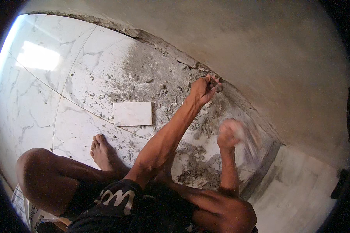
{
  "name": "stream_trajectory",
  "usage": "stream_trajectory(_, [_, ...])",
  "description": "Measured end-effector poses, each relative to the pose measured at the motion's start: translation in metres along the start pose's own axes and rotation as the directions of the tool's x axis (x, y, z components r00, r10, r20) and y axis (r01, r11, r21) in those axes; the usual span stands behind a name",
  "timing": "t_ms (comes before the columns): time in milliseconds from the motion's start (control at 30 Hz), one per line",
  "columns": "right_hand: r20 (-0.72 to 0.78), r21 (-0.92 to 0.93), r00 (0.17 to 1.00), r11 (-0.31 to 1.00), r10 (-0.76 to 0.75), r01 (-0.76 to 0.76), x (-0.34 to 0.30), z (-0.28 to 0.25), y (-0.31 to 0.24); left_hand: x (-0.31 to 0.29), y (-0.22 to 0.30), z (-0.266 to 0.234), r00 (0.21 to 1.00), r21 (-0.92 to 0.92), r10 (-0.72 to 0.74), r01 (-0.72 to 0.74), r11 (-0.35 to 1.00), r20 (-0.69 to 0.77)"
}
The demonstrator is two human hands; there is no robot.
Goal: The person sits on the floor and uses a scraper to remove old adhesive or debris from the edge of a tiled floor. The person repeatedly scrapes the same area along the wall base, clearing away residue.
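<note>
At the foot of the wall, my left hand (203, 90) is closed round a short dark metal chisel (219, 88), whose round end shows beside the fingers. The chisel's tip is hidden by the hand and the rubble. Lower and to the right, my right hand (228, 134) is a blurred fist. It grips what looks like a hammer (251, 145), seen only as a pale grey streak. The two hands are apart. Grey broken mortar (163, 83) lies along the wall base and below my left hand.
A small rectangular white tile piece (132, 113) lies left of my left forearm. Marbled white floor tiles (35, 97) spread to the left, dusted with crumbs. The bare plaster wall (252, 58) rises at the right. A raised edge (262, 169) crosses the lower right. My bare foot (103, 151) rests below the tile piece.
</note>
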State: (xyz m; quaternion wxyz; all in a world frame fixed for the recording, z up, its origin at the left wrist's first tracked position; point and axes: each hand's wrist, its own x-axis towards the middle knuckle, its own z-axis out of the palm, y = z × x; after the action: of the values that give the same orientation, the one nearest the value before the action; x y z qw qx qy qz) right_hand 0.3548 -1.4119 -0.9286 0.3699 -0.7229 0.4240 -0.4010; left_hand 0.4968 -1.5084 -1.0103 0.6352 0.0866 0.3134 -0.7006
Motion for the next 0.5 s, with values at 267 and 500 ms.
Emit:
stream_trajectory(267, [-0.027,-0.412,0.998,0.909,0.064,-0.070,-0.009,-0.003,-0.007,-0.001,0.006,-0.005,0.999,0.039,0.046,-0.047,0.998,0.029])
stream_trajectory(500, [0.060,-0.501,0.965,0.843,0.257,-0.193,0.035,0.016,-0.003,-0.003,0.021,-0.012,1.000,0.112,0.030,-0.031,0.993,0.004])
